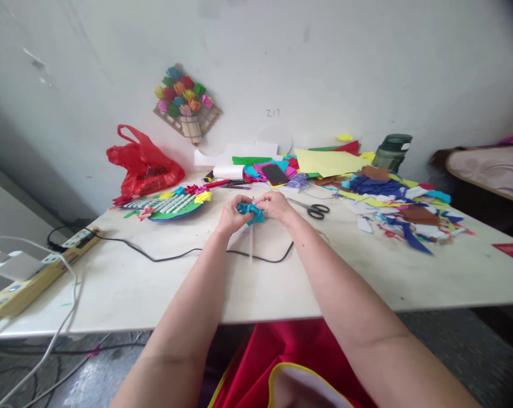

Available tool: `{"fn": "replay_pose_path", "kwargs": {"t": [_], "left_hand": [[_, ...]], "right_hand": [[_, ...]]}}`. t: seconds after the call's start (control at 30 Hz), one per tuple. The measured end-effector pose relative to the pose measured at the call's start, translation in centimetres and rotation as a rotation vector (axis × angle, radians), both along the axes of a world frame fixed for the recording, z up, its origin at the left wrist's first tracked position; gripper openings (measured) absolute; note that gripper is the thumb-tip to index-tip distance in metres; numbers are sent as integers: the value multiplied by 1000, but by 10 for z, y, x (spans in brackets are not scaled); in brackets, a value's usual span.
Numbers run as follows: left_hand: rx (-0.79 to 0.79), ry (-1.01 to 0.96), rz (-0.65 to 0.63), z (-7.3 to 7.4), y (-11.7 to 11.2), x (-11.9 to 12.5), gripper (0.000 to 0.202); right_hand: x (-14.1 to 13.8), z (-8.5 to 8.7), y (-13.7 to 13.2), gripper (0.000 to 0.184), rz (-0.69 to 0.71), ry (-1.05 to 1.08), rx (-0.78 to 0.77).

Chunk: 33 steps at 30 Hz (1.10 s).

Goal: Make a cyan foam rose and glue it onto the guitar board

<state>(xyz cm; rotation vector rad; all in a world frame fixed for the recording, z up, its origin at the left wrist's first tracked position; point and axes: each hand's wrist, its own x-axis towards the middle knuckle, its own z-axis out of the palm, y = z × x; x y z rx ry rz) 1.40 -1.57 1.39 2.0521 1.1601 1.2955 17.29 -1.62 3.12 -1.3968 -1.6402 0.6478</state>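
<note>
Both hands meet over the middle of the table (333, 277), around a blue crumpled-paper piece (257, 216). The left hand (232, 216) has its fingers curled round the piece's left side, gripping it; the right hand (277, 207) pinches its upper right edge between thumb and fingers. A pale slim stick (251, 245) runs down from below the paper toward the near edge, passing a black cable (154, 260).

At the far left stands a red plastic bag (148, 168), handles up; its contents cannot be made out. The dark green bottle (391, 154) at the far right has its lid on, and what it holds cannot be told. On the wall hangs a holder of bundled sticks (191, 130) filled with paper flowers (179, 89) in many colours, set against a slatted backing. Scissors (318, 211) lie just beside the right hand, with paper scraps (420, 214) heaped farther right.
</note>
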Motion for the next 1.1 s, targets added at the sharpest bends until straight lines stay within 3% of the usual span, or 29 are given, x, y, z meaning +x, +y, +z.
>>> {"fn": "replay_pose_path", "kwargs": {"t": [0.7,1.1], "left_hand": [[-150,-243,-34,-3,4,-3,28],[-89,-166,-27,-5,5,-3,26]], "right_hand": [[4,-4,7,16,-59,71,195],[2,-3,5,12,-23,48,198]]}}
